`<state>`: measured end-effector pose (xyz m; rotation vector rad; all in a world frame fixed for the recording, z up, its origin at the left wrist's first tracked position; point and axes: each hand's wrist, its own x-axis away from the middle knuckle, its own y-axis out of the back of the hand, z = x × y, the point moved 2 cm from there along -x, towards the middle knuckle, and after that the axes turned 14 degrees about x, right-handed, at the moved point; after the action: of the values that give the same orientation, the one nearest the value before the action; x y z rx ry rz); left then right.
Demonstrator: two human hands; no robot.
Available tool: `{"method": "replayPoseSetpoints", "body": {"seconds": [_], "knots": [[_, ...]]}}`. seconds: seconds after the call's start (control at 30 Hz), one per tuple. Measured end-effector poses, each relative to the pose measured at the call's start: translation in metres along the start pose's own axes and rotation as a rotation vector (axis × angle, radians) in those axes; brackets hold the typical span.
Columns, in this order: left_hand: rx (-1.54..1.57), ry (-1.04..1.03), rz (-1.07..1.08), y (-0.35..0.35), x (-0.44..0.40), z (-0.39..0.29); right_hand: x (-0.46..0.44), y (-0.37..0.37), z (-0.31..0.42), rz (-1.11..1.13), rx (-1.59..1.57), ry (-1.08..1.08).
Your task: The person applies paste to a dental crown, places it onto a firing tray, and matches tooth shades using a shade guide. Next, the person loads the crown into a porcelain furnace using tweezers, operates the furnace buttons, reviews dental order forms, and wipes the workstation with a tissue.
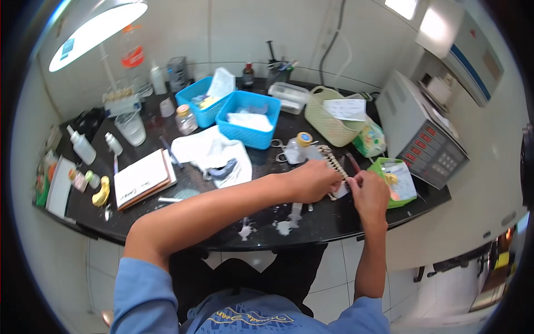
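Note:
My left hand [317,181] reaches across to the right side of the black counter [261,209], its fingers curled closed. A pale strip of small tooth-like pieces [332,160] runs out from under these fingers, and they appear to grip it. Close beside it, my right hand [371,192] is closed in a pinch at the strip's right edge; whatever lies between its fingertips is too small to make out. A lime green basket [409,201] with yellow and pink pieces in it stands just right of my right hand. A yellow-capped jar [303,146] stands behind my left hand.
Two blue baskets [248,133] stand at the back, near a pale green basket [336,125]. A white cloth [194,147] and a notebook [143,181] lie left. White powder spills [283,227] mark the front edge. A grey machine [420,131] stands right, under a lamp-lit wall.

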<state>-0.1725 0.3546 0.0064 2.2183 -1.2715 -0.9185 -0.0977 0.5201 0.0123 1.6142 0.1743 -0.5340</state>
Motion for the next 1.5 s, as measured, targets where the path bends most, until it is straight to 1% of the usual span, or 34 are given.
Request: {"method": "replayPoseSetpoints", "body": {"seconds": [0.03, 0.13, 0.2, 0.23, 0.3, 0.33, 0.43, 0.47, 0.5, 0.53, 0.57, 0.63, 0.67, 0.7, 0.73, 0.77, 0.83, 0.97, 1.03, 1.1, 1.17, 1.2, 1.23, 1.3, 1.33, 1.4, 1.43, 1.5], "knots": [[-0.031, 0.008, 0.004, 0.000, -0.001, -0.002, 0.000, 0.004, 0.004, 0.024, 0.023, -0.031], [-0.008, 0.009, -0.014, 0.000, -0.001, -0.001, 0.002, -0.003, 0.003, 0.004, 0.026, -0.007], [-0.024, -0.046, -0.018, 0.001, -0.001, -0.001, 0.002, -0.006, 0.000, 0.014, -0.011, -0.070], [-0.019, -0.042, -0.016, 0.000, 0.000, -0.001, 0.002, -0.008, -0.002, 0.022, -0.010, -0.071], [-0.024, -0.029, -0.005, 0.000, -0.001, -0.001, 0.002, -0.010, -0.005, 0.054, -0.153, -0.122], [-0.016, -0.026, 0.002, 0.000, -0.001, -0.001, 0.003, -0.005, -0.002, 0.069, -0.156, -0.180], [-0.010, -0.049, -0.027, -0.001, 0.001, 0.004, 0.005, -0.007, -0.004, 0.073, -0.181, -0.194], [-0.038, -0.082, -0.032, -0.002, 0.001, 0.005, 0.005, -0.006, -0.001, 0.051, -0.156, -0.157], [-0.069, -0.119, -0.034, -0.001, 0.000, 0.004, 0.005, -0.005, -0.002, 0.063, -0.155, -0.168], [-0.073, -0.071, 0.029, 0.003, -0.002, 0.000, 0.005, -0.003, -0.002, 0.068, -0.177, -0.139], [-0.066, -0.068, 0.043, 0.005, -0.004, -0.002, 0.004, -0.002, -0.002, 0.073, -0.200, -0.111], [-0.091, 0.050, 0.155, 0.006, -0.008, -0.002, 0.000, 0.001, -0.003, 0.095, -0.215, -0.098], [-0.085, 0.006, 0.071, 0.007, -0.006, -0.002, -0.003, 0.004, -0.002, 0.112, -0.203, -0.059], [-0.074, 0.025, 0.079, 0.007, -0.007, 0.000, -0.006, 0.005, -0.002, 0.129, -0.193, -0.017], [-0.052, 0.012, 0.079, 0.006, -0.007, 0.002, -0.008, 0.003, -0.004, 0.195, -0.251, -0.083], [-0.026, -0.002, 0.077, 0.005, -0.006, 0.004, -0.008, 0.002, -0.005, 0.223, -0.255, -0.085], [-0.002, 0.025, 0.086, 0.003, -0.005, 0.003, -0.010, 0.002, -0.008, 0.234, -0.414, -0.118], [0.047, 0.143, 0.101, 0.009, -0.006, -0.005, -0.011, 0.006, -0.009, 0.288, -0.487, -0.078], [0.079, 0.188, 0.103, 0.008, -0.005, -0.008, -0.010, 0.007, -0.008, 0.195, -0.472, -0.048], [0.085, 0.192, 0.025, 0.002, -0.003, -0.010, -0.009, 0.004, -0.010, 0.223, -0.451, -0.056], [0.075, 0.226, 0.004, -0.003, -0.004, -0.012, -0.009, 0.008, -0.011, 0.272, -0.347, -0.097], [0.060, 0.238, -0.005, -0.004, -0.005, -0.013, -0.012, 0.011, -0.011, 0.347, -0.325, -0.115], [0.061, 0.250, -0.010, -0.004, -0.006, -0.014, -0.012, 0.010, -0.012, 0.355, -0.330, -0.105], [-0.005, 0.191, -0.087, 0.003, -0.009, -0.026, -0.016, 0.017, -0.012, 0.217, -0.288, -0.094], [-0.003, 0.201, -0.092, 0.008, -0.010, -0.036, -0.020, 0.027, -0.011, 0.224, -0.290, -0.086], [0.213, 0.249, -0.207, 0.019, -0.012, -0.060, -0.029, 0.051, -0.009, 0.197, -0.473, -0.189], [0.224, 0.256, -0.209, 0.025, -0.011, -0.074, -0.029, 0.060, -0.007, 0.209, -0.468, -0.188], [0.483, 0.391, -0.471, 0.043, 0.001, -0.096, -0.031, 0.079, -0.006, 0.207, -0.609, -0.283]]}}
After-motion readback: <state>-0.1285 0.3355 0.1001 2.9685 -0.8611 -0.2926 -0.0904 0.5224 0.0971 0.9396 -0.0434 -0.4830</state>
